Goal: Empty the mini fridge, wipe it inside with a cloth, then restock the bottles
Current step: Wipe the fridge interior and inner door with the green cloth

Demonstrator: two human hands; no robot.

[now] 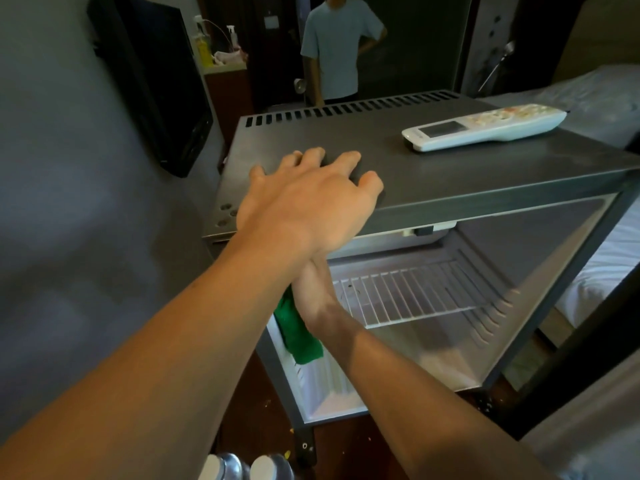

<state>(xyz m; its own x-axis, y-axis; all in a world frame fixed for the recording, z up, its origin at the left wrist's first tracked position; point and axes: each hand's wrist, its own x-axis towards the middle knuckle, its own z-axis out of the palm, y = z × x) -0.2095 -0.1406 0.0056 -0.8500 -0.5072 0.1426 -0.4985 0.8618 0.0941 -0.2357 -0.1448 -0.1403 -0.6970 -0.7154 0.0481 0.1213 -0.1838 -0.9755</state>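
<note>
Head view showed the fridge (450,178) open, its inside bare apart from a white wire shelf (415,292) set across the middle. The left hand (311,202) rested on the front left corner of the fridge's top, fingers spread and lightly bent, tips pressing the metal and grasping nothing. The left forearm crossed over the right one. The right hand (315,292) reached into the upper left of the fridge, close to the left inner wall, with a green cloth (298,334) hanging from under it along that wall. Its fingers were hidden behind the left wrist, so I could not tell whether they gripped the cloth or only pressed it to the wall. A white remote (485,128) lay on the fridge's top toward the right, well apart from the left hand. Two bottles (227,467) showed only their tops at the lower edge, outside the fridge, in front of it. A black TV (156,81) hung on the wall at left, a bed (602,271) stood at right, and a person (341,46) in a pale blue shirt stood behind the fridge.
</note>
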